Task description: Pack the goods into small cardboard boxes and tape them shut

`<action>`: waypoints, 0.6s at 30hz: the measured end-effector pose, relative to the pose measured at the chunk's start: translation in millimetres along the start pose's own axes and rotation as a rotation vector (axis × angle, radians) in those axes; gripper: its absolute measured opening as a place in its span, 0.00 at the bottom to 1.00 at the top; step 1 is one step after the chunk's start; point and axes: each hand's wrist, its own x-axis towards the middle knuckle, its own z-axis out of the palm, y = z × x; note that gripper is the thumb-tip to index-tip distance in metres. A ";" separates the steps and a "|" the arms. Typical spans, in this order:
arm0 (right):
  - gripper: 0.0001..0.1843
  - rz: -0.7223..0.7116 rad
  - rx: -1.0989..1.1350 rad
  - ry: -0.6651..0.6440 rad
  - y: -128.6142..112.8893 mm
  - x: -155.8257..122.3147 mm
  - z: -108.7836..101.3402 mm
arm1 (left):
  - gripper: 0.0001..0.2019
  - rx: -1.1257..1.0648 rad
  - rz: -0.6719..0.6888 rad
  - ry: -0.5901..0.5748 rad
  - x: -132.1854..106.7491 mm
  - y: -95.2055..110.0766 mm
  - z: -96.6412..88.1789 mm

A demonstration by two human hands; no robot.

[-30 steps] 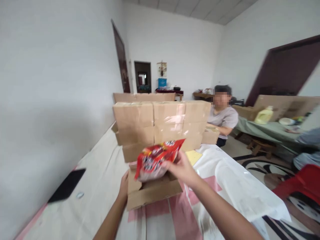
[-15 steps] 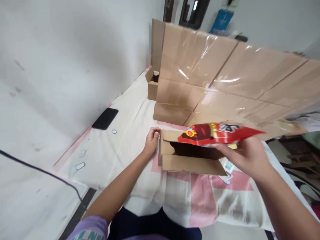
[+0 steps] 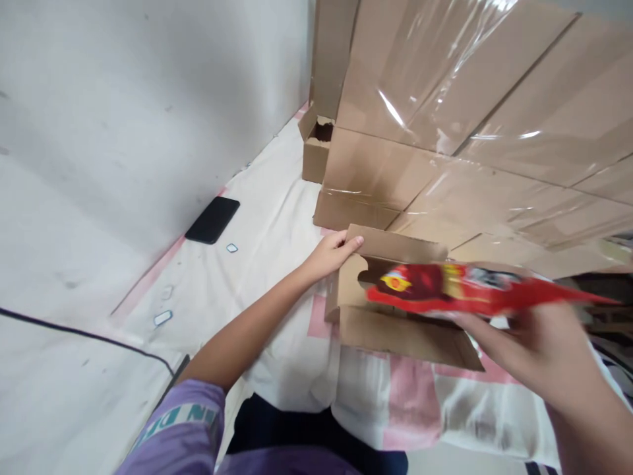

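Observation:
A small open cardboard box [image 3: 410, 335] lies in front of me, its long flaps spread and its inside dark. My left hand [image 3: 336, 254] grips the box at its far left corner, thumb over the back flap. Above the opening, a red snack packet [image 3: 445, 287] with a yellow patch and dark print is held level by my right hand [image 3: 539, 349], which is blurred by motion. The packet hides part of the box's inside and right end. Most of my right fingers are hidden behind the packet.
A large taped cardboard panel [image 3: 475, 132] rises behind the box. Another small cardboard box [image 3: 315, 161] stands to its left. A black phone-like slab [image 3: 212, 220] lies by the white wall [image 3: 123, 132]. A pink and white cloth [image 3: 410, 402] covers the table. A dark cable [image 3: 89, 338] runs at left.
My left hand has moved from beside the box onto its far left corner, and the back flap now stands out. The packet and my right hand have shifted right. The view has tilted down.

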 end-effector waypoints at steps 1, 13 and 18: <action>0.18 -0.006 -0.025 -0.092 -1.1 8.5 6.9 | 0.24 -0.030 -0.006 0.012 1.0 -2.6 0.1; 0.13 -0.044 -0.117 -0.968 -16.7 69.3 108.2 | 0.27 -0.039 0.020 0.053 -8.2 -8.8 1.5; 0.13 -0.019 -0.173 -0.922 -14.5 64.9 109.8 | 0.27 0.029 0.029 0.065 -10.1 -9.3 -1.0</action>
